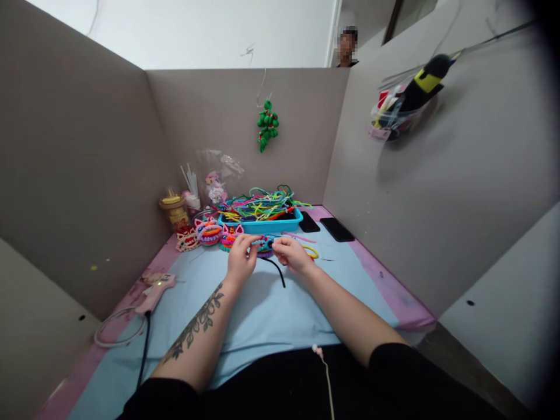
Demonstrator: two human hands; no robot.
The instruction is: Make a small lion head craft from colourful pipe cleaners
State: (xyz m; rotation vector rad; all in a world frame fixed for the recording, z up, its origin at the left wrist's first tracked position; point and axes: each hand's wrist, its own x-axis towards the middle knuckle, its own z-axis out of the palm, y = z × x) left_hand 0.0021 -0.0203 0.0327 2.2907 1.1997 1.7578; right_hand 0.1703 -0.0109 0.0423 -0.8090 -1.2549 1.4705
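My left hand [242, 258] is closed in a pinch at the left side of a small blue pipe-cleaner figure [264, 242]. On the figure's other side, my right hand [291, 254] has its fingers pressed together near a dark spot; what lies between them is too small to tell. Purple shows along the figure's lower edge. A black pipe cleaner [276, 270] curves down onto the blue cloth [301, 315] below the hands. Left of my left hand sit several colourful pipe-cleaner figures with pointed ears, among them a pink, purple and orange one [209, 232].
A blue tray [262, 226] heaped with pipe cleaners stands behind my hands. Two dark phones [336, 229] lie to its right. A pink glue gun [156, 291] with its cable rests at left. Grey panels [210, 105] enclose the table; a person [347, 46] appears beyond.
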